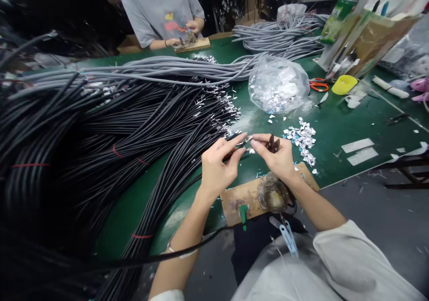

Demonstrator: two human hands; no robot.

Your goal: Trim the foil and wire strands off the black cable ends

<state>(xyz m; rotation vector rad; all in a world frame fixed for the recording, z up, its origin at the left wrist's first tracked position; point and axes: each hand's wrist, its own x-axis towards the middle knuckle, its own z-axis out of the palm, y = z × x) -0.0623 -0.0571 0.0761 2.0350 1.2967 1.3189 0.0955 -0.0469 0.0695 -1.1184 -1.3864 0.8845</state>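
Observation:
My left hand (221, 165) is closed in a pinch on a black cable near its stripped, silvery end (248, 140). The finger and thumb of my right hand (276, 158) meet at that same end, closed on it. Two dark pointed blades (273, 144) show beside my right fingers; whether the hand touches them I cannot tell. Below the hands lies a wooden board (239, 202) carrying a lumpy fixture (275, 194) and a green clip (243, 216). A large bundle of black cables (174, 158) with silvery ends spreads to the left.
Grey cables (161, 68) run across the green table (335, 131). Foil scraps (301, 135) and a clear plastic bag (278, 84) lie to the right, near orange-handled scissors (318, 85) and yellow tape (344, 85). Opposite, another person (161, 19) works at a similar board.

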